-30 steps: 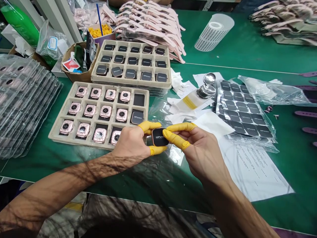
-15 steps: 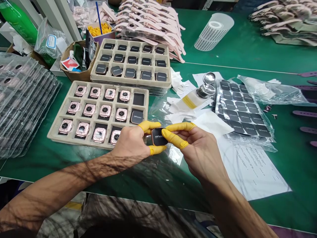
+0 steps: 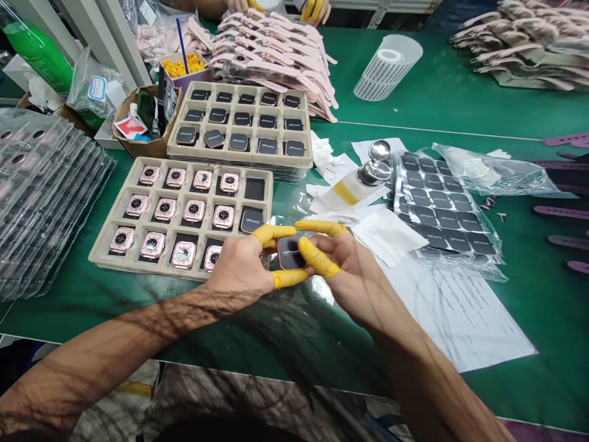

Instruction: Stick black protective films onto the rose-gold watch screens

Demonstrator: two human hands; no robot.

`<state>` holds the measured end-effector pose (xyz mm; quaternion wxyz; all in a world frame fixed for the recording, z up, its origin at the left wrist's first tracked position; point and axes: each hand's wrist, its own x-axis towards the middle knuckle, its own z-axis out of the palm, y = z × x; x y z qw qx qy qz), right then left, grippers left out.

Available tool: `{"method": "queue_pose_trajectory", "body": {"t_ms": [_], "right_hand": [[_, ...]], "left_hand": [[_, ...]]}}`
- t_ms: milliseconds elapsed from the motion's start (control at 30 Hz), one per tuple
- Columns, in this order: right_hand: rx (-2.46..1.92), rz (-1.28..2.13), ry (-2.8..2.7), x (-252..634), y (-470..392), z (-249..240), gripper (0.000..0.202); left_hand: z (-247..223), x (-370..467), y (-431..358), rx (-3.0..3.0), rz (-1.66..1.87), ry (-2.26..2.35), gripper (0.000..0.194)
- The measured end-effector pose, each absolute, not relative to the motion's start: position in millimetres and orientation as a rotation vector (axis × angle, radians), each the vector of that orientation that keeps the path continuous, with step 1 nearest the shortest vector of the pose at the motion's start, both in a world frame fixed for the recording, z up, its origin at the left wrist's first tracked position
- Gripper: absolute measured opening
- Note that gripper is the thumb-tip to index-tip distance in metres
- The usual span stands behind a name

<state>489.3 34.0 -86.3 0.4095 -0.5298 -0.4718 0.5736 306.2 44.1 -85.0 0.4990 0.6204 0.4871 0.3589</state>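
Between both hands is a smartwatch body [image 3: 289, 253] with a black, lettered face turned up toward me. My left hand [image 3: 248, 261] grips it by its edges, yellow finger cots on the thumb and a finger. From the other side my right hand [image 3: 343, 264], also in yellow finger cots, has its thumb on the face near the right edge. Just left of the hands lies a beige tray [image 3: 103, 245] of pink watch bodies, most showing their sensor backs. One black-faced watch [image 3: 252, 219] sits in its right column, below a compartment with only a black bottom showing.
Behind stands another beige tray [image 3: 239, 156] of black-faced watches. To the right are a pump bottle [image 3: 354, 187], white wipes [image 3: 391, 236], a sheet of black stickers [image 3: 442, 202] and printed paper [image 3: 478, 319]. Stacked clear trays [image 3: 50, 209] rise at left. A co-worker's hand [image 3: 315, 11] shows at the back.
My right thumb has shifted slightly along the watch face, and more of the lettering shows. The camera view has moved a little. A co-worker's hands have come into view at the back.
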Motion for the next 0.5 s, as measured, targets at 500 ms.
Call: {"method": "queue_pose_trajectory", "body": {"t_ms": [500], "right_hand": [[-1.288, 1.352, -1.187, 490, 44, -78, 0.028]], "left_hand": [[-91, 301, 43, 1.872, 0.791, 1.382, 0.024]]}}
